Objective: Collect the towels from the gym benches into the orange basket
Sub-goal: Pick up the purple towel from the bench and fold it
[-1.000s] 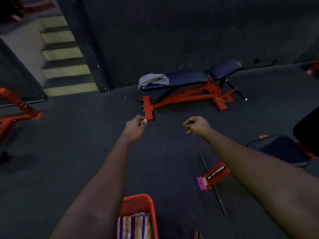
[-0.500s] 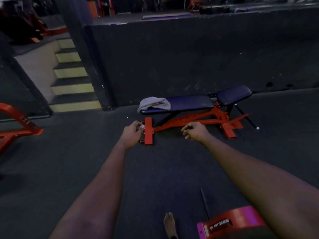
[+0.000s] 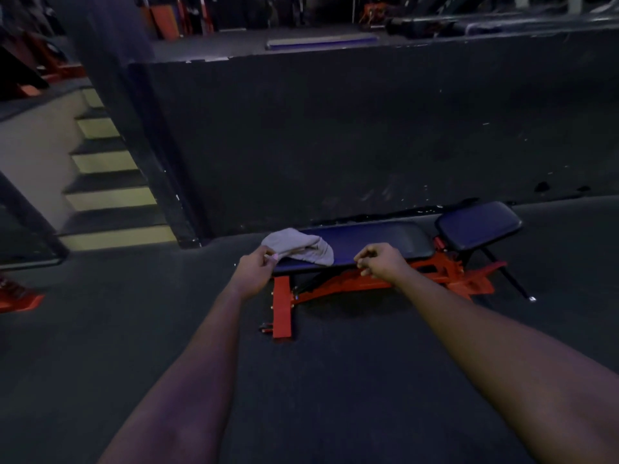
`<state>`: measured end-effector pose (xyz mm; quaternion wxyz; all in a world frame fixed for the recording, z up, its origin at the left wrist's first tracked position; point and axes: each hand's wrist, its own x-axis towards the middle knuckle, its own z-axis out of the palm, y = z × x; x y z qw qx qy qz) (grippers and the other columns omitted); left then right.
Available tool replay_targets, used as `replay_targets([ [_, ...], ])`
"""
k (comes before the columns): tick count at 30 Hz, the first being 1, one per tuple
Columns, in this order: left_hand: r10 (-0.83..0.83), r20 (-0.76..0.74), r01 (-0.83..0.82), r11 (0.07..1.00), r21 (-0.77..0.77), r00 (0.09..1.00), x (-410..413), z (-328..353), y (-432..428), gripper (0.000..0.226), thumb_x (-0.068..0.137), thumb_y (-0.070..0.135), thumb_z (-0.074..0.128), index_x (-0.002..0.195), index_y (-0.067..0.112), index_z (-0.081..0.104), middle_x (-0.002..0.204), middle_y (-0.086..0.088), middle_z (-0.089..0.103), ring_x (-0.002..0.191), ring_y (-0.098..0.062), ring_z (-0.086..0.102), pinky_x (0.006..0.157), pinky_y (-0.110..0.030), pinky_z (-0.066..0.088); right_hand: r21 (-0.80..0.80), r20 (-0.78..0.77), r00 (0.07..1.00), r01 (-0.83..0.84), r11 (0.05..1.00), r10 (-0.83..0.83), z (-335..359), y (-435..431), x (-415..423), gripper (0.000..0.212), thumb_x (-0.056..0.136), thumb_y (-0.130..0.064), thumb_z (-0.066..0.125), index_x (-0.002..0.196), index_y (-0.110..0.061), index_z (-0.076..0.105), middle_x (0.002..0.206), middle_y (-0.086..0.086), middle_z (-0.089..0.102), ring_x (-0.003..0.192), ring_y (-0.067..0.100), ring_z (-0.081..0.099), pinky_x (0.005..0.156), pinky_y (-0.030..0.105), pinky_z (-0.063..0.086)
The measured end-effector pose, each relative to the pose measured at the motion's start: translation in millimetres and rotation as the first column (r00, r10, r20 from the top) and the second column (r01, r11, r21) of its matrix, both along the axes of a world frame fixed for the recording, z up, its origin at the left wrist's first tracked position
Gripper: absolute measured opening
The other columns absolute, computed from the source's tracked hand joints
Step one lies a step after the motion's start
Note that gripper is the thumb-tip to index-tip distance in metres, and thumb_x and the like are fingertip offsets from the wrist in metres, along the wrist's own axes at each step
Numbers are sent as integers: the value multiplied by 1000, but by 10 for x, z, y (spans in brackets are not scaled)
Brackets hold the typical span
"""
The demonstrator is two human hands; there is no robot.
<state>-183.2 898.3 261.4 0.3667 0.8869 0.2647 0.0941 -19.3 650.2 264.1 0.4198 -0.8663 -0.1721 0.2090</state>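
A grey towel lies crumpled on the left end of a bench with a dark blue pad and a red frame; the bench stands on dark floor close to a black wall. A separate, tilted seat pad sits at the bench's right end. Both bare arms reach forward toward the bench. The left hand is loosely curled, fingers drawn in toward the thumb, at the near left edge of the towel; its fingertips overlap the cloth in view, but contact or a pinch on it cannot be confirmed. The right hand is also curled, fingers bent in and nothing visible between them, in front of the near edge of the pad to the right of the towel; whether it touches the pad cannot be told. The basket does not appear in this view. Steps with pale yellow faces rise at left beside a dark post. A red piece of equipment sits at the left edge. Further gym equipment on the raised level behind the wall is too dim to identify.
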Motion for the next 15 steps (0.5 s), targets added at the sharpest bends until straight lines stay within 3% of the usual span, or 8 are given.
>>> replay_targets([
  [7, 32, -3, -32, 999, 14, 999, 1288, -202, 709, 22, 96, 30, 52, 104, 14, 63, 90, -7, 70, 85, -21, 63, 72, -24, 39, -10, 8, 999, -37, 999, 37, -276, 804, 1381, 10, 91, -10, 62, 91, -16, 71, 95, 6, 73, 77, 17, 72, 60, 24, 53],
  [11, 81, -55, -82, 996, -23, 995, 1964, -369, 1104, 20, 95, 31, 53, 102, 14, 62, 91, -8, 69, 87, -23, 65, 74, -27, 45, -40, -46, 994, -102, 994, 100, -498, 1280, 2152, 9, 91, -11, 62, 94, -16, 69, 96, 5, 72, 81, 17, 71, 59, 22, 50],
  [15, 140, -109, -143, 990, -19, 984, 2529, -571, 1450, 23, 95, 30, 55, 104, 12, 63, 88, -6, 67, 85, -22, 62, 71, -25, 40, -78, -107, 982, -164, 983, 155, -729, 1746, 2762, 8, 91, -11, 63, 96, -12, 70, 97, 6, 72, 84, 17, 70, 58, 19, 49],
])
